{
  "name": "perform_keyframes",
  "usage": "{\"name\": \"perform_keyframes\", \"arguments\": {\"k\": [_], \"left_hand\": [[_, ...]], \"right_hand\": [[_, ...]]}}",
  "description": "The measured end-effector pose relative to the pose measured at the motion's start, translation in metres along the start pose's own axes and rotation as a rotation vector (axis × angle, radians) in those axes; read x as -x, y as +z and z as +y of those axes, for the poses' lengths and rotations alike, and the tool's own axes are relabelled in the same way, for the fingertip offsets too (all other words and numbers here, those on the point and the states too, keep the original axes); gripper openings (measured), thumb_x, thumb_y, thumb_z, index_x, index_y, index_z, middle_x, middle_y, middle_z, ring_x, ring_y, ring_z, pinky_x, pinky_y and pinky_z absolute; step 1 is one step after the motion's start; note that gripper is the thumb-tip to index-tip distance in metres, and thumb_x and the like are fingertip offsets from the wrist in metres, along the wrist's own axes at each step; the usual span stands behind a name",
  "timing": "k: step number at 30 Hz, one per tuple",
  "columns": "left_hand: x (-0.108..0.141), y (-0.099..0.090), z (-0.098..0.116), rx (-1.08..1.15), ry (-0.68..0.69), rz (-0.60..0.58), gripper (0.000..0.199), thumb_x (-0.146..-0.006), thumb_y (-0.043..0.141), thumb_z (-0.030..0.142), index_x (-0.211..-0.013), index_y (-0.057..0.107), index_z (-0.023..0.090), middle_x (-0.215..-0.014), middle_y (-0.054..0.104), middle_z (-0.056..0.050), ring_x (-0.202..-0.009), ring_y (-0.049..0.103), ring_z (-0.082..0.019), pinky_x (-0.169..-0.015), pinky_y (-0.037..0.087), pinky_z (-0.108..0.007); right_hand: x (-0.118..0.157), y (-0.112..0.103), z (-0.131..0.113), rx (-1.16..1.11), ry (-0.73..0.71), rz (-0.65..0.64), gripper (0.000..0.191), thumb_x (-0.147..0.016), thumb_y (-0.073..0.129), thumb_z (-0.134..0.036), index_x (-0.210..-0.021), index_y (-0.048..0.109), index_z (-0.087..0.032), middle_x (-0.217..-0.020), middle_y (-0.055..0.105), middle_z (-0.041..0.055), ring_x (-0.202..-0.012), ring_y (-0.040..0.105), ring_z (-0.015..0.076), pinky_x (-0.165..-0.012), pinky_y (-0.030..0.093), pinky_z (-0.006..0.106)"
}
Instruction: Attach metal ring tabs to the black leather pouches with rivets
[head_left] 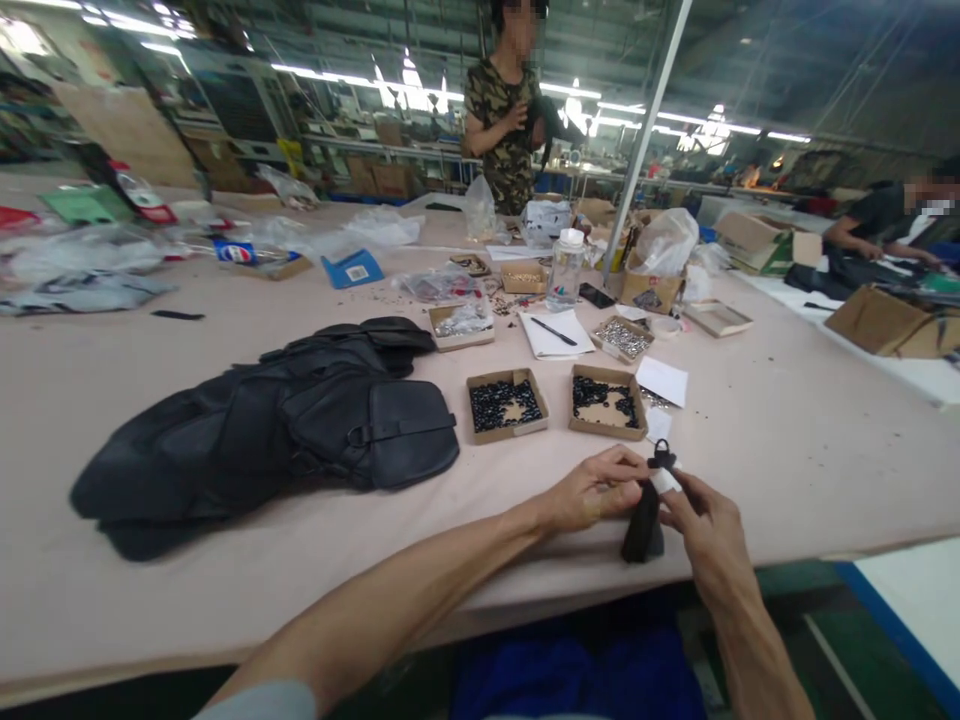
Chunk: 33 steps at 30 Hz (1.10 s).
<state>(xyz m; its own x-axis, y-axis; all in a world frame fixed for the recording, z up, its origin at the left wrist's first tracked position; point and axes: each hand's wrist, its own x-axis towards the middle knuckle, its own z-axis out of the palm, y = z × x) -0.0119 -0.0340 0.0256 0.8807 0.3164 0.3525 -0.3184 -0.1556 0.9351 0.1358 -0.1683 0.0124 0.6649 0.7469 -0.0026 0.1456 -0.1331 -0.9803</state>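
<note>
At the table's near edge, a short black strap (640, 525) hangs down between my hands. A dark ring or loop shows at its top, and a small white piece (664, 481) lies across it just below. My left hand (596, 488) pinches the strap from the left with bent fingers. From the right, my right hand (703, 510) grips its upper part beside the white piece. Beyond my hands stand two shallow cardboard boxes, a left box (510, 434) and a right box (607, 430), both holding small black parts. Black bags (300, 420) lie piled to the left.
Farther back are a tray of silver parts (622, 338), a notepad (551, 345) with a pen, a clear bottle (565, 270) and a phone (597, 295). A metal pole (645, 130) rises behind them. One person (504, 120) stands across the table; another works at the right.
</note>
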Motion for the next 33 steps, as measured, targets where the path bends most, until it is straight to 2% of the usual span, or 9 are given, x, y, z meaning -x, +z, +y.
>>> {"name": "perform_keyframes", "arguments": {"k": [2,5,8,11,13,16,19,25,33], "left_hand": [[0.001,0.006,0.006,-0.151,0.125,-0.060,0.054,-0.091,0.063,0.061,-0.122,0.075,0.019,-0.124,0.062,-0.016,-0.120,0.057,-0.028,-0.107,0.043,-0.041],[0.002,0.012,0.005,-0.226,0.195,-0.038,0.039,-0.094,0.065,0.050,-0.116,0.076,0.020,-0.122,0.067,-0.015,-0.116,0.061,-0.027,-0.108,0.043,-0.042],[0.001,0.008,-0.003,-0.260,0.151,0.303,0.029,-0.088,0.074,0.043,-0.099,0.075,0.017,-0.109,0.068,-0.013,-0.106,0.063,-0.024,-0.100,0.047,-0.039],[-0.003,-0.006,-0.008,-0.299,0.048,0.511,0.053,-0.069,0.089,0.044,-0.110,0.071,0.016,-0.113,0.066,-0.011,-0.109,0.060,-0.024,-0.100,0.047,-0.037],[-0.005,-0.016,-0.009,-0.216,-0.095,0.384,0.064,-0.065,0.091,0.046,-0.117,0.070,0.016,-0.113,0.068,-0.009,-0.105,0.062,-0.023,-0.095,0.048,-0.033],[-0.006,-0.023,-0.013,-0.044,-0.340,0.192,0.051,-0.065,0.089,0.050,-0.096,0.076,0.011,-0.085,0.068,-0.003,-0.076,0.060,-0.015,-0.070,0.046,-0.025],[-0.005,-0.023,-0.026,0.042,-0.493,0.265,0.044,-0.059,0.091,0.044,-0.080,0.074,0.010,-0.065,0.060,0.001,-0.058,0.049,-0.010,-0.055,0.037,-0.023],[-0.004,-0.025,-0.043,0.085,-0.570,0.242,0.041,-0.051,0.093,0.039,-0.073,0.075,0.010,-0.063,0.061,0.001,-0.055,0.049,-0.010,-0.052,0.035,-0.023],[-0.003,-0.024,-0.044,-0.078,-0.607,0.227,0.045,-0.063,0.087,0.052,-0.077,0.077,0.010,-0.059,0.054,0.002,-0.052,0.041,-0.009,-0.049,0.027,-0.025]], "right_hand": [[0.005,-0.008,-0.007,-0.091,-0.016,-0.043,0.060,-0.074,0.078,-0.056,-0.114,0.074,-0.010,-0.110,0.076,0.0130,-0.103,0.069,0.0315,-0.080,0.059,0.034],[0.006,-0.020,-0.008,-0.152,0.064,-0.006,0.043,-0.067,0.081,-0.037,-0.101,0.077,-0.011,-0.088,0.077,0.0093,-0.080,0.070,0.0270,-0.067,0.057,0.032],[-0.002,-0.029,0.000,-0.272,0.195,-0.003,0.034,-0.060,0.081,-0.025,-0.091,0.077,-0.011,-0.072,0.074,0.0053,-0.058,0.065,0.0223,-0.056,0.054,0.032],[-0.011,-0.028,0.007,-0.403,0.237,-0.081,0.037,-0.054,0.083,-0.019,-0.090,0.077,-0.012,-0.078,0.076,0.0064,-0.063,0.068,0.0240,-0.063,0.057,0.034],[-0.017,-0.022,0.013,-0.446,0.231,-0.131,0.039,-0.054,0.083,-0.018,-0.092,0.077,-0.013,-0.081,0.077,0.0065,-0.066,0.069,0.0237,-0.065,0.057,0.033],[-0.027,-0.015,0.025,-0.358,0.163,-0.155,0.043,-0.057,0.080,-0.019,-0.100,0.077,-0.013,-0.079,0.075,0.0042,-0.067,0.067,0.0218,-0.063,0.053,0.030],[-0.038,-0.015,0.035,-0.127,0.089,-0.170,0.047,-0.061,0.077,-0.022,-0.107,0.076,-0.012,-0.079,0.075,0.0037,-0.070,0.066,0.0224,-0.063,0.051,0.029],[-0.053,-0.023,0.022,0.117,0.070,-0.298,0.045,-0.064,0.082,-0.034,-0.103,0.079,-0.011,-0.079,0.074,0.0048,-0.069,0.063,0.0206,-0.061,0.045,0.028],[-0.063,-0.013,0.029,0.219,0.040,-0.477,0.033,-0.071,0.078,-0.036,-0.091,0.080,-0.010,-0.070,0.068,0.0021,-0.063,0.052,0.0157,-0.057,0.031,0.027]]}}
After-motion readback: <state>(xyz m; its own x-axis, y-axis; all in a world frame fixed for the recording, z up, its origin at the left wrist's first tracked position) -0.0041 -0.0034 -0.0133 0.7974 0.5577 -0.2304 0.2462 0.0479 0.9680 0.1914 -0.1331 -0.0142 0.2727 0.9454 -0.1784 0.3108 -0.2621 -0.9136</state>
